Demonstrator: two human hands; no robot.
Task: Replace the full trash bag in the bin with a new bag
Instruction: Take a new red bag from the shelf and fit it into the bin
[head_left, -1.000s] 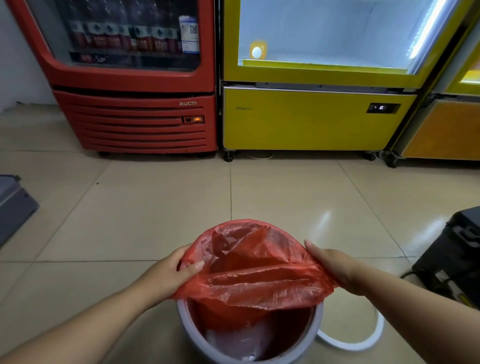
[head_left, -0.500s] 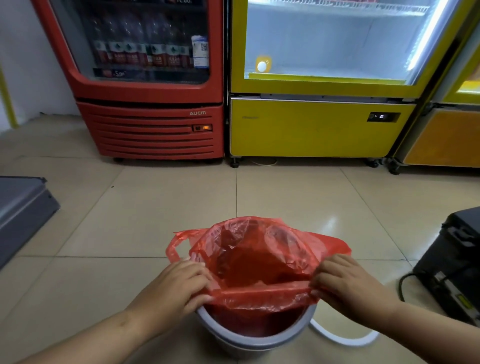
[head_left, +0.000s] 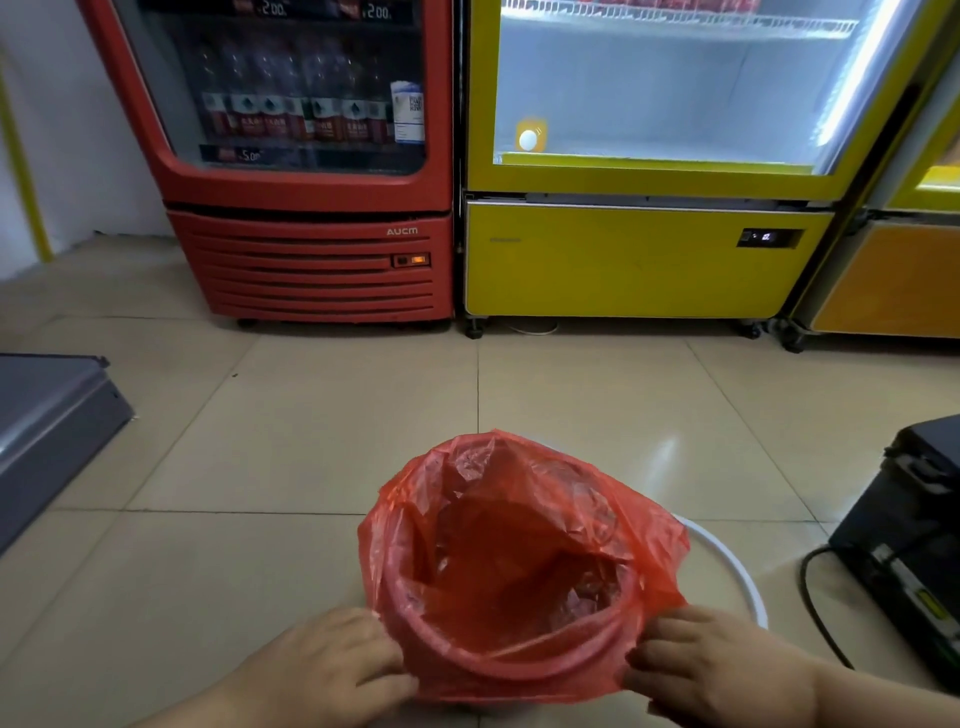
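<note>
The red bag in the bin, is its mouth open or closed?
Open: the red bag gapes wide, its edge folded outward over the near rim, both hands pressing it down.

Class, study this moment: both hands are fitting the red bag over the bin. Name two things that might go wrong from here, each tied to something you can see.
1. The red bag looks thin and crinkled; with the left hand and right hand pulling its folded edge down, it might tear.
2. The white ring lies on the floor behind the bin; if it is meant to clamp the bag and is forgotten, the bag could slip inside.
</note>
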